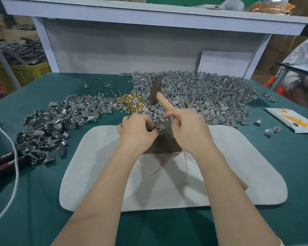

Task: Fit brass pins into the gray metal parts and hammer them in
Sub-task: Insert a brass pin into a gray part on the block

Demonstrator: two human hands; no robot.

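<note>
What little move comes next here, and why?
Likely a hammer tap on the part: the left hand holds it on the dark block, a brass pin seems set in it, and the right hand grips the hammer above.

A small factory workbench — heaps of gray metal parts (203,93), brass pins (130,102), crates of stock (30,71) behind

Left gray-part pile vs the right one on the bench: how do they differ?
Left pile looks darker and shinier; right pile is paler, matte gray. Right pile is larger and reaches back to the rear panel; left pile is smaller, nearer the front. The hammer head hangs over the right pile's edge, not the left pile. Both lie loose on the green cover, flanking the brass pins.
</note>
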